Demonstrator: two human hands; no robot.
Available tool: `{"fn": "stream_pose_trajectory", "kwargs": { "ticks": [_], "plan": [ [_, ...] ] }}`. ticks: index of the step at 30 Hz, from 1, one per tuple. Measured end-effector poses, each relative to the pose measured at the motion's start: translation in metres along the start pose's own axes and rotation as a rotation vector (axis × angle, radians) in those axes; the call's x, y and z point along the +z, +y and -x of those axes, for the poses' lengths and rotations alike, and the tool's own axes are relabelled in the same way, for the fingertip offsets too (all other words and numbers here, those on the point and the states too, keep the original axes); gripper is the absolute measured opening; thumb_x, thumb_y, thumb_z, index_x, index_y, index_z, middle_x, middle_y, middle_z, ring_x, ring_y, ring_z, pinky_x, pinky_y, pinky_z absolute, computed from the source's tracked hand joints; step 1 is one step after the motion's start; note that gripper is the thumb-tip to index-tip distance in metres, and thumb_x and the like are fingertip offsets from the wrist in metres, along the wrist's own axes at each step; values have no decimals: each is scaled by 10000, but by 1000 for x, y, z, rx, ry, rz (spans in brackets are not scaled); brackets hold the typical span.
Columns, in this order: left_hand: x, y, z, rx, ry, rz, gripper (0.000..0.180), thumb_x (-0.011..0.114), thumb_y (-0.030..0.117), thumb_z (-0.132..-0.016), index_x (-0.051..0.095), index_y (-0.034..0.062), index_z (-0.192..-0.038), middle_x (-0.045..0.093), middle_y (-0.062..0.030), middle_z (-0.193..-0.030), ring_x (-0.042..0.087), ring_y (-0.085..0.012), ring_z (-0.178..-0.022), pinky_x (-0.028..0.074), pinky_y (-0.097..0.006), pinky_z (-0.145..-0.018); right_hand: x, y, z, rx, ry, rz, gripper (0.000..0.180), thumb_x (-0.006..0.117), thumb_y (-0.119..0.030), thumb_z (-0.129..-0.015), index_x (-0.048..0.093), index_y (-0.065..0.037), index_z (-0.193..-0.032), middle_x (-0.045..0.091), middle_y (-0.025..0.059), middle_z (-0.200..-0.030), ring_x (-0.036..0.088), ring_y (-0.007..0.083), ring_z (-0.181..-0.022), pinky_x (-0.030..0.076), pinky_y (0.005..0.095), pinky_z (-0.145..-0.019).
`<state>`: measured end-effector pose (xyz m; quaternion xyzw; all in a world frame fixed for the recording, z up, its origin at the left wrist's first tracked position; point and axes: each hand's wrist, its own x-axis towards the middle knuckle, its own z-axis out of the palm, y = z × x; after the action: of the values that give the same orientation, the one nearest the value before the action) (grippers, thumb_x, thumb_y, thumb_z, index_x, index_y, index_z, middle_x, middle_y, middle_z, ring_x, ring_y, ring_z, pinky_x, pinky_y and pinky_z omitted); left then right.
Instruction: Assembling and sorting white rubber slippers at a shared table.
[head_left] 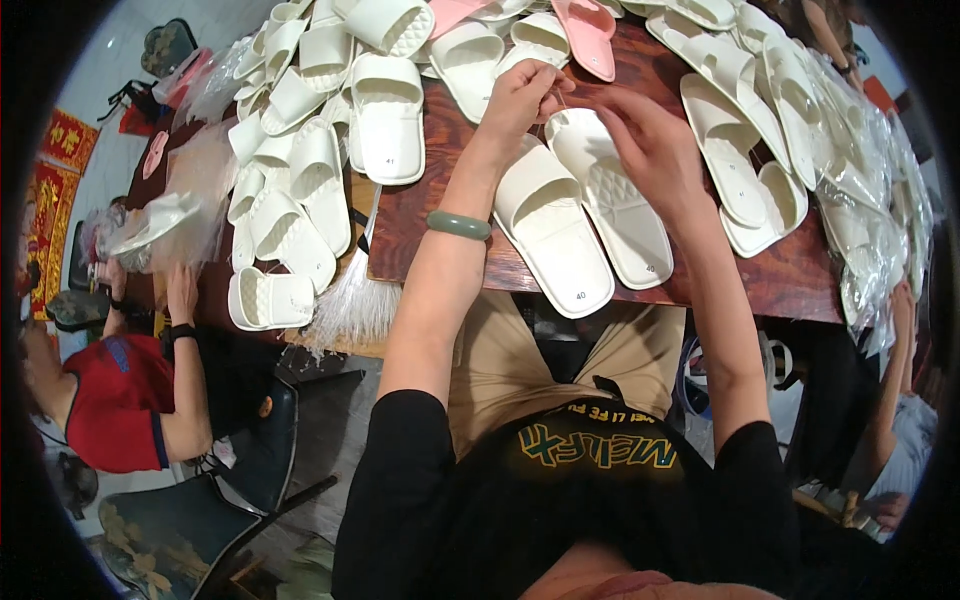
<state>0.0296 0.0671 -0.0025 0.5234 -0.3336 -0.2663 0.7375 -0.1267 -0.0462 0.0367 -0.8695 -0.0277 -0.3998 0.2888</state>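
The pair of white slide sandals [585,215] lies side by side on the dark wooden table [790,275] just ahead of me, soles up, heels toward me. At their toe end, about twelve o'clock, my left hand [520,100] and right hand [650,145] meet, fingers pinched on something thin between them; I cannot tell what. By my judgement this pair is mid-handling. Farther out, from ten to two o'clock, heaps of loose white sandals [320,130] remain, and clear-bagged pairs [870,190] sit at two o'clock.

Matt white foam slippers [580,215], glossy wood table [780,270], clear plastic bags [870,170]
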Motion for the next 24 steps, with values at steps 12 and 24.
{"fn": "stream_pose_trajectory", "kwargs": {
  "ticks": [12,24],
  "plan": [
    [20,-3,-1,78,185,-97,122,493,167,-910,545,61,-937,581,7,-785,335,-9,-473,214,-173,-399,48,53,-12,544,-19,-444,218,581,-114,-872,635,12,-1041,665,37,-834,579,68,-653,456,197,-604],
    [21,-2,4,-47,126,-115,169,493,227,-936,548,72,-974,353,74,-575,276,-19,-445,187,-183,-394,44,61,1,366,78,-250,206,641,-165,-838,668,-16,-978,669,40,-788,526,47,-597,438,223,-547]
  ]
}}
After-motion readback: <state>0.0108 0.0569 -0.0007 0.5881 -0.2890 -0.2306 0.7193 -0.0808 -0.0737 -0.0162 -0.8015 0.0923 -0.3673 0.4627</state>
